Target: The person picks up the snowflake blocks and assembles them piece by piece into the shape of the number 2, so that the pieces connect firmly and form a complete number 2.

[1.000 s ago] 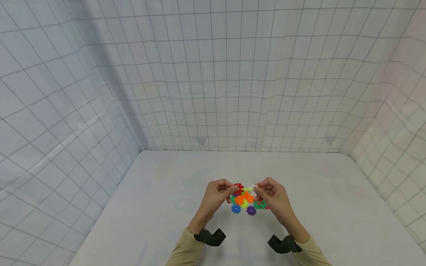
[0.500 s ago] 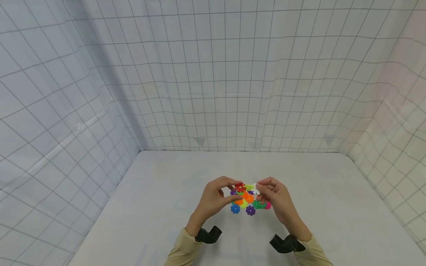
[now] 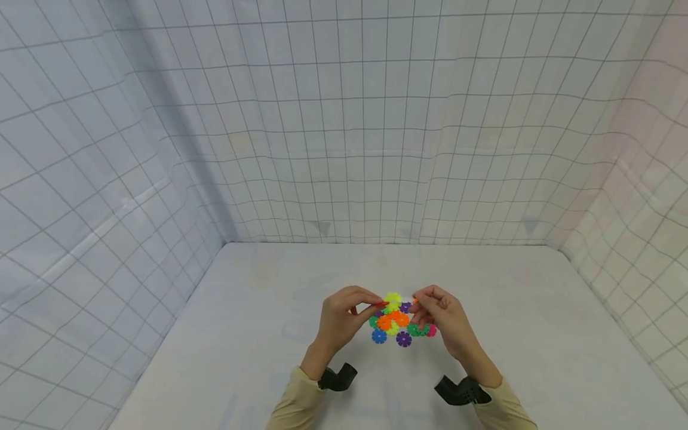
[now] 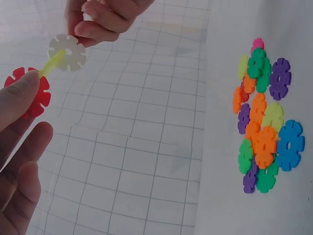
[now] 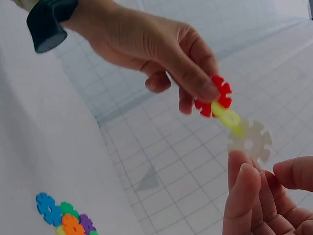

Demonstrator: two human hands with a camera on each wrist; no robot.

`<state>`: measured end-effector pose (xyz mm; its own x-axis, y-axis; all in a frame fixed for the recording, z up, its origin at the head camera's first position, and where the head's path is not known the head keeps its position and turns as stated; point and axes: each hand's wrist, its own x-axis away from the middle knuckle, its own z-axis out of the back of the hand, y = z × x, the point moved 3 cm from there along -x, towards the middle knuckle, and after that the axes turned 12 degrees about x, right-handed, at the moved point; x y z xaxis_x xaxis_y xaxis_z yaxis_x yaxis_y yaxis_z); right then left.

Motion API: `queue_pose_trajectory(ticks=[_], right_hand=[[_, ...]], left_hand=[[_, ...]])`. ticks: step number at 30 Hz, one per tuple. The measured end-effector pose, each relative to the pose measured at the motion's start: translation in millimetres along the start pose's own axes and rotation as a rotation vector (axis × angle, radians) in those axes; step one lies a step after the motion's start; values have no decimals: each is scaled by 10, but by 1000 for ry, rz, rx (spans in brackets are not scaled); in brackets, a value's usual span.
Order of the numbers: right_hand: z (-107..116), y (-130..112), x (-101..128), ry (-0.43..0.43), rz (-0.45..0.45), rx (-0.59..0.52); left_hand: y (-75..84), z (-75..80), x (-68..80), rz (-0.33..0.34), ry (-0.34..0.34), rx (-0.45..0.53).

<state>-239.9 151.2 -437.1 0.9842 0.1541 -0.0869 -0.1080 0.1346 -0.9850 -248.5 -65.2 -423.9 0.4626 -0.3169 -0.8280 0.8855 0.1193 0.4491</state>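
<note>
Above a white bench (image 3: 258,334) walled with gridded sheeting (image 3: 344,131), a person holds a short chain of three snowflake discs in mid-air: the left hand (image 3: 341,319) pinches the red disc (image 4: 30,93) between thumb and fingertips, the right hand (image 3: 443,319) pinches the white disc (image 5: 250,142) by its rim, and a yellow-green disc (image 5: 228,117) stands edge-on between them, slotted into both. Each grip is pressed together on its own disc, with the other fingers curled behind. Below the hands, well apart from the chain, a loose pile (image 4: 261,132) of orange, green, purple, blue and pink discs lies flat on the bench. Judging by how the pieces sit, a clean joint here calls for keeping each neighbouring disc at right angles to the yellow-green one, notch lined up with notch, and pushing straight along the chain rather than twisting; holding near the rims, as both hands do, leaves the slots free. Pressing off-axis could flex the thin middle disc or pop it out of the red one
</note>
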Motion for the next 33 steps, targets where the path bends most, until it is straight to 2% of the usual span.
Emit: queue_pose_trajectory(ticks=[4, 10, 16, 19, 22, 28, 33], right_hand=[[67, 137, -76, -17, -34, 78], [161, 369, -179, -18, -97, 296], [255, 540, -217, 34, -60, 541], [263, 603, -218, 20, -32, 697], [247, 657, -211, -4, -23, 828], [210, 750, -194, -11, -28, 952], [207, 773, -200, -8, -2, 947]], left_hand=[[-27, 21, 4, 30, 33, 39], [-49, 38, 8, 73, 66, 60], [-80, 39, 2, 115, 86, 65], [-58, 45, -14, 113, 93, 58], [41, 70, -72, 108, 93, 68], [267, 145, -199, 116, 85, 125], [280, 171, -210, 150, 91, 176]])
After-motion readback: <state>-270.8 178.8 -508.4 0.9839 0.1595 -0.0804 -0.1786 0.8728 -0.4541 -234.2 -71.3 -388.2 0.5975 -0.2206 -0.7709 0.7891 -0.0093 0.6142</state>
